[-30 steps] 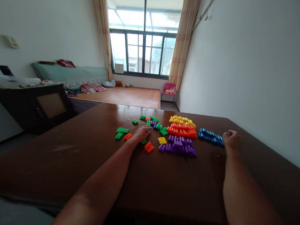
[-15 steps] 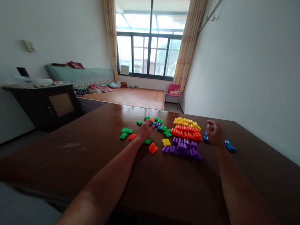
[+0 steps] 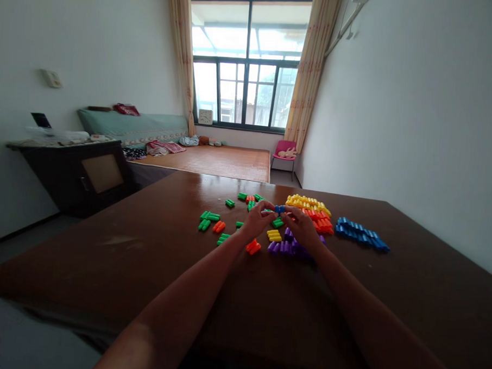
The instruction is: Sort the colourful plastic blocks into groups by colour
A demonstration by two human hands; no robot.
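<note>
Over the middle of the table, my left hand (image 3: 259, 219) and my right hand (image 3: 300, 224) meet, fingertips pinching a small blue plastic piece (image 3: 279, 209) between them. Below and around them are purple pieces (image 3: 282, 247), a yellow piece (image 3: 273, 236) and an orange piece (image 3: 253, 246), all lying on the wood. Orange pieces (image 3: 323, 223) in rows are partly hidden behind my right hand. Behind those runs a band of yellow pieces (image 3: 308, 203). To the right, blue pieces (image 3: 362, 233) lie in a slanting row. Green pieces (image 3: 209, 216) are scattered left of my left hand.
The dark brown table (image 3: 144, 267) spreads out on all sides of the pieces. Beyond it stand a bed (image 3: 214, 158), a pink chair (image 3: 285, 151) and a dark cabinet (image 3: 71, 171). A white wall rises on the right.
My right hand has moved left from the blue row to meet my left hand. My left hand has shifted right, and both now hold a blue piece. The view has tilted slightly.
</note>
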